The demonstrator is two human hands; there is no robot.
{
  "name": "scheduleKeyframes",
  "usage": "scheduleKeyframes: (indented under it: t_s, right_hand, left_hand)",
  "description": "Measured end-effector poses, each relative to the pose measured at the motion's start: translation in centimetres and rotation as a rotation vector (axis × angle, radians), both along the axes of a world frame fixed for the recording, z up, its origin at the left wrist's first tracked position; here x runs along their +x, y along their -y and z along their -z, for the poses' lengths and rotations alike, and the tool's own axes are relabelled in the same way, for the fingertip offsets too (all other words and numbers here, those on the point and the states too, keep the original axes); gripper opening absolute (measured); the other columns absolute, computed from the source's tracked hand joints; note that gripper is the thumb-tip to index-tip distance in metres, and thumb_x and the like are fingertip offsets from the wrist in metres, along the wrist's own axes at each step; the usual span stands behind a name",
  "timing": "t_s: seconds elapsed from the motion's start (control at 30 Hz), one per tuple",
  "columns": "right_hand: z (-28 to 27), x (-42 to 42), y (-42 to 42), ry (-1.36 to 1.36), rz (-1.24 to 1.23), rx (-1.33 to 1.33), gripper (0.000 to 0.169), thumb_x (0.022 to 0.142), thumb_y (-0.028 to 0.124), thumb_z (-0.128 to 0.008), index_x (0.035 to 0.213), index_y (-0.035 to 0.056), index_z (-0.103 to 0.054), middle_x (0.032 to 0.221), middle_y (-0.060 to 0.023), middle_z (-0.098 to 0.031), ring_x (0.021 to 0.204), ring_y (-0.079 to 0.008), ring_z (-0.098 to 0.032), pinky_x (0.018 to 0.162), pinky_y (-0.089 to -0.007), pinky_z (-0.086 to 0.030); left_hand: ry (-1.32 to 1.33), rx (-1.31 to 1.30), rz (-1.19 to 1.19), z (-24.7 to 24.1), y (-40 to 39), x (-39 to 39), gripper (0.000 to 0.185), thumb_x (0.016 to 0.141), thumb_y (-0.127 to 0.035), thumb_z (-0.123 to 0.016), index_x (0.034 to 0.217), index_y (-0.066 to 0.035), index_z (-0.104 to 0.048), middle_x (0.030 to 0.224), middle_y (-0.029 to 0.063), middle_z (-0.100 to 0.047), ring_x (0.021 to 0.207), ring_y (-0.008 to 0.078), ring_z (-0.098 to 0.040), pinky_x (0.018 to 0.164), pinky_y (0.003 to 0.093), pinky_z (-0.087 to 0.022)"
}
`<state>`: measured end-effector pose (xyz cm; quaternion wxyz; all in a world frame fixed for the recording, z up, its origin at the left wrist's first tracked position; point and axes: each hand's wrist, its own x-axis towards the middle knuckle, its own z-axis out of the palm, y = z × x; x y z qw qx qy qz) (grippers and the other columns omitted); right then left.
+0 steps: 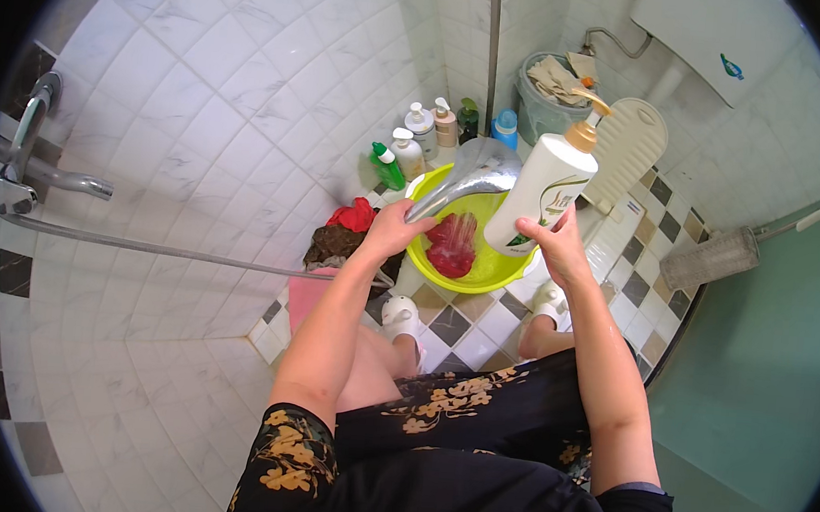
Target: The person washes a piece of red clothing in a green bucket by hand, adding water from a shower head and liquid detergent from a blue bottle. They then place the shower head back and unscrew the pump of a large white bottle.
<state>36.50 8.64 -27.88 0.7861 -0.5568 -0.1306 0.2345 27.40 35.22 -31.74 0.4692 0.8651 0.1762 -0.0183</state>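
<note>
My left hand point(397, 230) grips the handle of a chrome handheld shower head point(486, 164), from which water sprays downward. In my right hand point(559, 246) is a large white pump bottle point(547, 184) with a gold pump top, held slightly tilted above the basin's right side. Below both hands stands a yellow-green plastic basin point(428, 278) on the tiled floor. Inside it lies a wet dark red cloth point(452, 248), with the spray falling on it. The shower head covers part of the basin's far side.
Along the left wall stand a green bottle point(388, 166) and several pump bottles point(421, 130). Dark and red clothes point(339, 243) lie left of the basin. The shower hose point(186, 251) runs to the wall tap point(14, 192). A waste bin point(537, 114) and squat toilet point(593, 227) are beyond.
</note>
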Motion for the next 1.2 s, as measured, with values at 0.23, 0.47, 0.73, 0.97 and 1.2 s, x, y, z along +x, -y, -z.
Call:
scheduleKeyframes:
  t_s: [0.23, 0.47, 0.73, 0.97, 1.2]
  right_hand:
    - [0.5, -0.6, -0.5, -0.138, -0.084, 0.08, 0.068, 0.072, 0.01, -0.077, 0.126, 0.0062, -0.037, 0.116, -0.006, -0.054, 0.107, -0.0168, -0.053, 0.093, -0.0338, -0.042]
    - [3.7, -0.8, -3.7, -0.445, -0.223, 0.332, 0.056, 0.081, 0.015, -0.069, 0.128, 0.0075, -0.041, 0.124, -0.0054, -0.053, 0.112, -0.0207, -0.052, 0.1, -0.0395, -0.038]
    - [2.8, -0.3, -5.8, -0.298, -0.295, 0.277, 0.056, 0.079, 0.011, -0.068, 0.128, 0.0063, -0.04, 0.116, -0.0071, -0.056, 0.107, -0.0193, -0.055, 0.094, -0.0385, -0.044]
    - [0.3, -0.7, -6.3, -0.324, -0.488, 0.371, 0.066, 0.075, 0.016, -0.071, 0.131, 0.005, -0.037, 0.112, -0.0118, -0.058, 0.1, -0.0242, -0.06, 0.089, -0.0385, -0.049]
    - [1.2, -0.9, -6.6, -0.358, -0.554, 0.334, 0.063, 0.076, 0.018, -0.071, 0.129, 0.0052, -0.039, 0.11, -0.0109, -0.059, 0.097, -0.0234, -0.061, 0.086, -0.037, -0.051]
  left_hand:
    - [-0.001, -0.102, -0.018, -0.6, 1.6, 0.6, 0.031, 0.078, -0.027, -0.068, 0.089, 0.001, -0.059, 0.075, 0.0027, -0.055, 0.07, 0.0105, -0.049, 0.064, 0.026, -0.041]
    - [0.02, -0.08, -0.069, 2.7, 2.7, 1.3, 0.034, 0.09, -0.031, -0.059, 0.098, 0.001, -0.064, 0.083, 0.0057, -0.066, 0.073, 0.01, -0.057, 0.066, 0.0273, -0.046]
    - [0.186, -0.195, -0.198, 0.5, 5.2, 0.2, 0.038, 0.094, -0.03, -0.042, 0.087, 0.001, -0.06, 0.079, 0.0149, -0.063, 0.073, 0.0202, -0.059, 0.071, 0.0346, -0.045]
    - [0.296, -0.231, -0.17, -2.0, 6.7, -2.6, 0.038, 0.095, -0.033, -0.043, 0.104, -0.002, -0.063, 0.096, 0.0193, -0.065, 0.089, 0.0301, -0.062, 0.08, 0.036, -0.047]
    - [0.172, 0.262, -0.175, -8.6, 3.2, -5.4, 0.03, 0.09, -0.031, -0.051, 0.105, -0.007, -0.06, 0.086, 0.0126, -0.065, 0.078, 0.0223, -0.063, 0.071, 0.0337, -0.049]
